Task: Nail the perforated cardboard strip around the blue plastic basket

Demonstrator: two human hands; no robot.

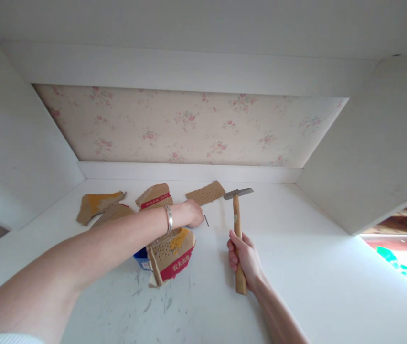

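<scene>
My right hand [244,255] is wrapped round the wooden handle of a hammer [237,215], held upright with its narrow metal head at the top. My left hand [193,213] reaches across the white surface with its fingers curled. A thin dark nail [207,220] sticks out at its fingertips; the grip itself is mostly hidden. Just beyond this hand lies a flat strip of brown cardboard [207,192]. Below the forearm is a torn piece of cardboard [173,255] with many small holes, a red printed band and a yellow patch.
A blue box [142,258] is partly covered by the holed cardboard. More torn cardboard [98,204] lies at the left, and another red-banded piece [156,195] behind my forearm. White panels [350,143] enclose the surface on both sides, with floral wallpaper [189,124] at the back.
</scene>
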